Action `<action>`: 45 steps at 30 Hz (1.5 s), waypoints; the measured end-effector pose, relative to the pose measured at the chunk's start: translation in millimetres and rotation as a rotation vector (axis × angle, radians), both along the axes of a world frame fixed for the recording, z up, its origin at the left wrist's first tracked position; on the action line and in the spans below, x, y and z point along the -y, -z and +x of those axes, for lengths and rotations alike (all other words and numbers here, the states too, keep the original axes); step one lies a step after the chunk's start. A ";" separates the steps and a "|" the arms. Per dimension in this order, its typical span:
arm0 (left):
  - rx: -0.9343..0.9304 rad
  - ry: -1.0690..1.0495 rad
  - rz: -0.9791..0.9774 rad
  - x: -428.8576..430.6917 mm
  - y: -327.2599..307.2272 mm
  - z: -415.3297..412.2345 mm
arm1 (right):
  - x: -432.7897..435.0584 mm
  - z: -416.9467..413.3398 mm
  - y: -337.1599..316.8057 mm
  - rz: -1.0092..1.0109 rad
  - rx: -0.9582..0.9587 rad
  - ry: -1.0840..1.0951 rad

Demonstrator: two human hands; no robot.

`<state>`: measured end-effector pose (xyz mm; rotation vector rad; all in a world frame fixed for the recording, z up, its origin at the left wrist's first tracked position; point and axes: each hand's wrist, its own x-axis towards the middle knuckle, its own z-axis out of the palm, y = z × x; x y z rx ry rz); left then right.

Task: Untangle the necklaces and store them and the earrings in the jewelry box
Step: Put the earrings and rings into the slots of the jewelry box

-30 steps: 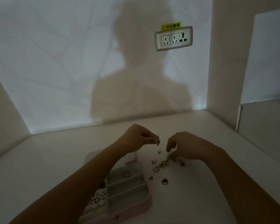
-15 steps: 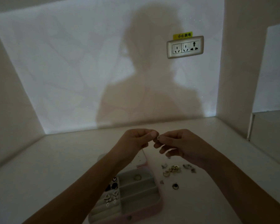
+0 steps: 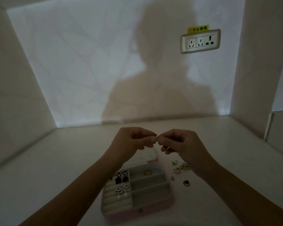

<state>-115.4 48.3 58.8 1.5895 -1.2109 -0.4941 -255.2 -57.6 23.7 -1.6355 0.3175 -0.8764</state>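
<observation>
**Q:** Grip status?

**A:** Both grips were pinched. The left hand (image 3: 134,141) and right hand (image 3: 184,144) met fingertip to fingertip on one small metal piece (image 3: 157,137), held above the far end of the jewelry box (image 3: 137,211). Its kind could not be told.

**Q:** Handling?

**A:** Judged light, slippery and easily bent, so best held by its post or edge. Loose earrings (image 3: 180,168) lay on the tabletop (image 3: 55,160), just right of the box.

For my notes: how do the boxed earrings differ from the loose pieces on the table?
The boxed earrings sit paired in the left slots of the jewelry box; the loose pieces lie scattered on the table beside it. The boxed earrings look black and white; the loose pieces mostly gold. Both are small.
</observation>
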 end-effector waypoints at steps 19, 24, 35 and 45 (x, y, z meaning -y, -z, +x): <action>0.230 -0.101 0.654 -84.5 -1.8 60.2 | -9.2 21.9 37.7 -0.898 -0.536 0.036; 0.168 -0.084 0.635 -93.4 -1.3 72.0 | -10.1 20.0 37.2 -0.907 -0.538 0.039; 0.241 -0.018 0.720 -79.7 12.1 77.8 | -7.7 22.4 38.0 -0.927 -0.540 0.026; 0.379 -0.025 0.766 -70.2 15.5 79.7 | -3.4 24.5 43.2 -0.935 -0.511 0.036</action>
